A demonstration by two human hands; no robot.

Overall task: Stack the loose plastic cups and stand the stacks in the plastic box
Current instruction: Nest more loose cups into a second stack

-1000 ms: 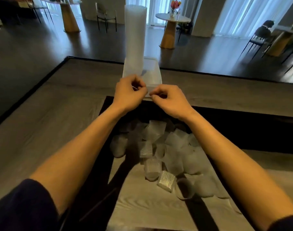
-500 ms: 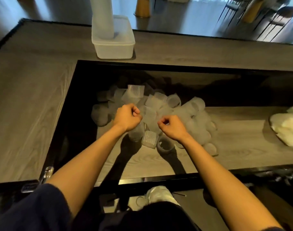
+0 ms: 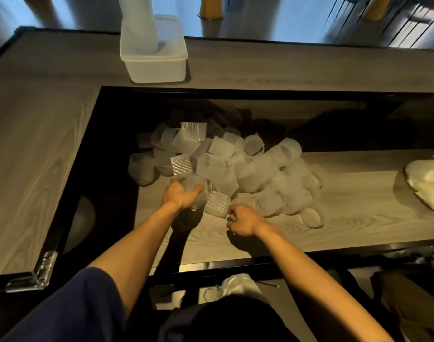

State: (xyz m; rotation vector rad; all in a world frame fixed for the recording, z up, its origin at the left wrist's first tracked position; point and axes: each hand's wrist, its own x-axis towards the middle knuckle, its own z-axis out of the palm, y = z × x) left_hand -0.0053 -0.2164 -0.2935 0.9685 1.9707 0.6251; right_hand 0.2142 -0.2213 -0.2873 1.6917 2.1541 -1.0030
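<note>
Loose cups (image 3: 226, 166) lie piled on the sunken wooden shelf (image 3: 347, 218). Left hand (image 3: 182, 196) is at the pile's near edge, fingers extended against a cup. Right hand (image 3: 243, 222) is curled beside a ribbed cup (image 3: 217, 203); can't tell if it holds anything. Plastic box (image 3: 156, 69) sits on the counter (image 3: 285, 67) behind, with a tall stack (image 3: 139, 23) upright inside.

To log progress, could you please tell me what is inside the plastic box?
One tall stack of cups stands in the plastic box, toward its left side. The stack's top is cut off by the frame; whether anything lies behind it cannot be seen.
</note>
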